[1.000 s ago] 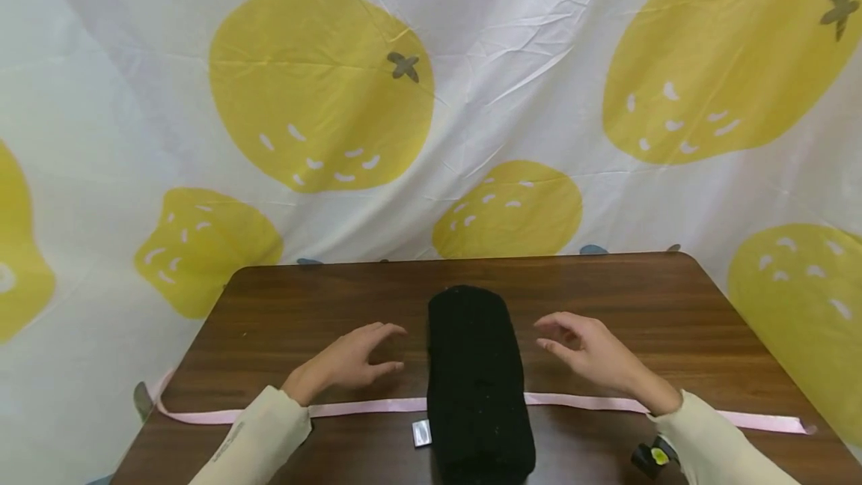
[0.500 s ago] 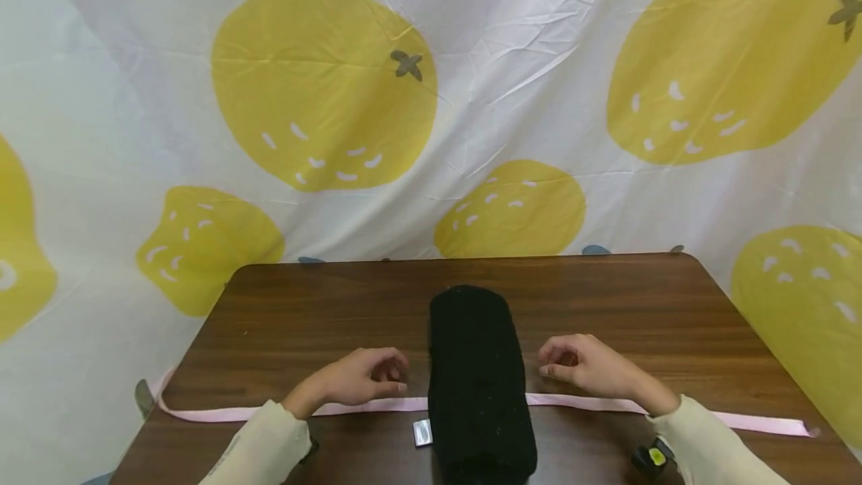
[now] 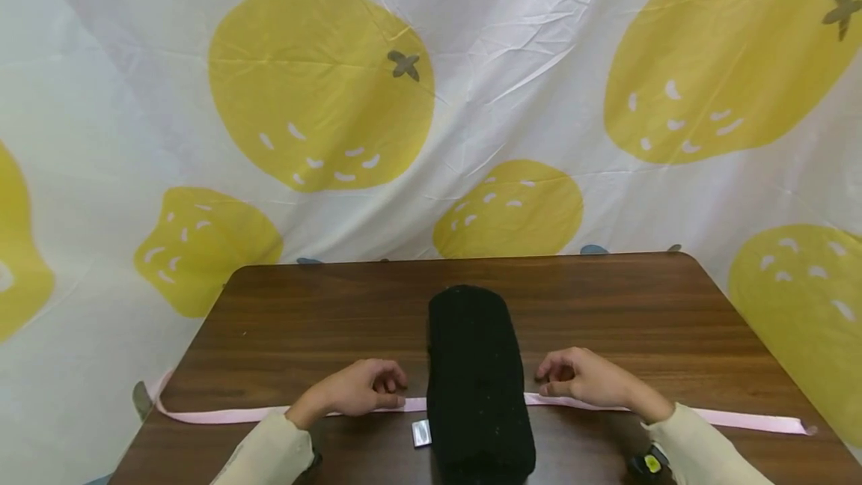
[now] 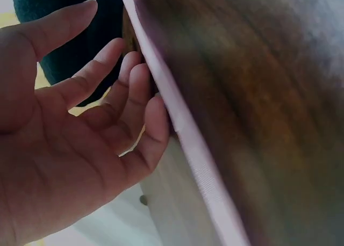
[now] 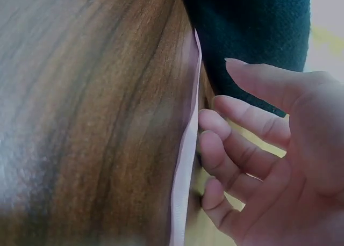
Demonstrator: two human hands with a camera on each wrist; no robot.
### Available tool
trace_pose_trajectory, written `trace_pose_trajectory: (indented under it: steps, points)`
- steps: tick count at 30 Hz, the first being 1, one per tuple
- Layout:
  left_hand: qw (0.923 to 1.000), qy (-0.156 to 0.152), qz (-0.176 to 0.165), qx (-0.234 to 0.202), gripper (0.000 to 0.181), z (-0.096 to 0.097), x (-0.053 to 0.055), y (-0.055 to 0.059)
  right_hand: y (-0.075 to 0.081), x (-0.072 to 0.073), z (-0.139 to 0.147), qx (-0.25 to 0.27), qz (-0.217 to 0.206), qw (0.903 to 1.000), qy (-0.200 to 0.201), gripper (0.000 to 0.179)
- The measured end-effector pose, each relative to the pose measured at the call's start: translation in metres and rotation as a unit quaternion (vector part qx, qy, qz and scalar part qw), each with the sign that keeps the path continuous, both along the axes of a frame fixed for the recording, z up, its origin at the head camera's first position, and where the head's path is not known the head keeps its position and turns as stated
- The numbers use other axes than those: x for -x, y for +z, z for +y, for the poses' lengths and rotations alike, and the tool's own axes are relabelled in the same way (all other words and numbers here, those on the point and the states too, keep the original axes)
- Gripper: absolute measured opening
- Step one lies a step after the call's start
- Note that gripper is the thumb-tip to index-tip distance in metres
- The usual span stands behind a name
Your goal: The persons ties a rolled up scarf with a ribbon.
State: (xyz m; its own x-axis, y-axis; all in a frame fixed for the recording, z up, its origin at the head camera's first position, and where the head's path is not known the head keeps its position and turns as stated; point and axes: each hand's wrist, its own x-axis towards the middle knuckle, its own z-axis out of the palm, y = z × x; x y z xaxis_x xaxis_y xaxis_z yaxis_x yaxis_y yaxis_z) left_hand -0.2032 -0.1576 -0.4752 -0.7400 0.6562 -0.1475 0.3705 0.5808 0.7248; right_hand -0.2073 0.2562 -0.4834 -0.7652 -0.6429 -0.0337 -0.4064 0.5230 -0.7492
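Observation:
A long black cushion-like bundle (image 3: 480, 388) lies lengthwise on the table, a small white tag (image 3: 421, 433) at its left side. A pink ribbon (image 3: 222, 416) runs crosswise beneath it and comes out on both sides. To the bundle's left is my left hand (image 3: 357, 389), loosely bent, its thumb apart from the fingers; its fingertips are at the ribbon (image 4: 174, 103). On the other side, my right hand (image 3: 586, 379) mirrors it, fingers loosely bent beside the ribbon (image 5: 187, 149). Neither hand pinches the ribbon; whether fingertips touch it I cannot tell.
The dark brown wooden table (image 3: 337, 298) has rounded far corners. Behind it hangs a white cloth (image 3: 498, 96) with yellow fruit prints. The ribbon's left end goes over the table's left edge; its right end lies near the right edge. A dark wrist device (image 3: 649, 462) sits by my right sleeve.
Both hands have come down and toward me, from above the table to beside the ribbon, and their fingers have bent more. The bundle and ribbon have stayed in place.

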Motion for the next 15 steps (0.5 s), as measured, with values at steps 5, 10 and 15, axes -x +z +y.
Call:
trace_pose_trajectory:
  steps: [5, 10, 15]
  points:
    - [1.0000, 0.002, -0.001, 0.003, 0.023, 0.0016, -0.0002, -0.0039, -0.0005, 0.0022, 0.0010, -0.008, -0.013, 0.9998, -0.009, 0.014]
    - [1.0000, 0.005, 0.004, 0.003, 0.023, 0.0044, -0.0002, -0.0056, -0.0020, 0.0036, 0.0019, -0.005, -0.055, 0.9983, -0.016, 0.018]
    - [0.9999, 0.003, -0.007, 0.011, 0.022, 0.0031, 0.0003, -0.0032, -0.0024, 0.0042, -0.0009, -0.003, -0.081, 0.9966, -0.016, 0.023]
